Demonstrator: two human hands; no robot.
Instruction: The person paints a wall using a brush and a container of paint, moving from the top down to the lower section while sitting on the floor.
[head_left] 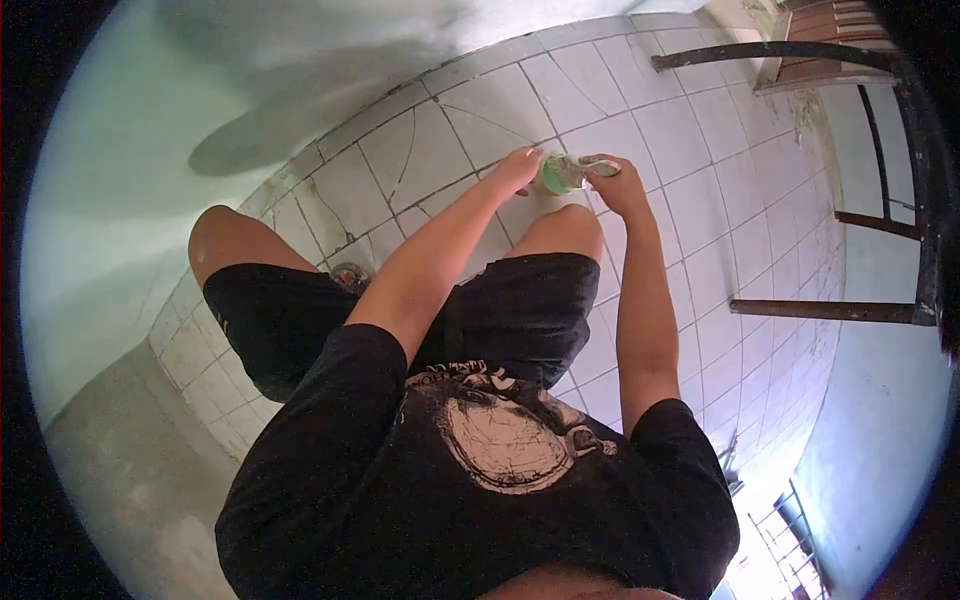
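A small see-through container with a green band or end [555,174] is held up between my two hands, over the tiled floor and just beyond my knee. It looks like a plastic bottle or cup, but its exact kind is too small to make out. My left hand [516,172] is closed at the green end, its fingers partly hidden. At the clear, whitish end, my right hand [617,186] curls its thumb and fingers around it. What lies inside the container cannot be told.
White floor tiles [690,130], some cracked, spread below me. A dark metal frame [825,310] with bars juts in from the right. Behind it is a brown wooden piece [830,45]. A pale wall [130,190] rises on the left. My foot [348,275] shows beneath my legs.
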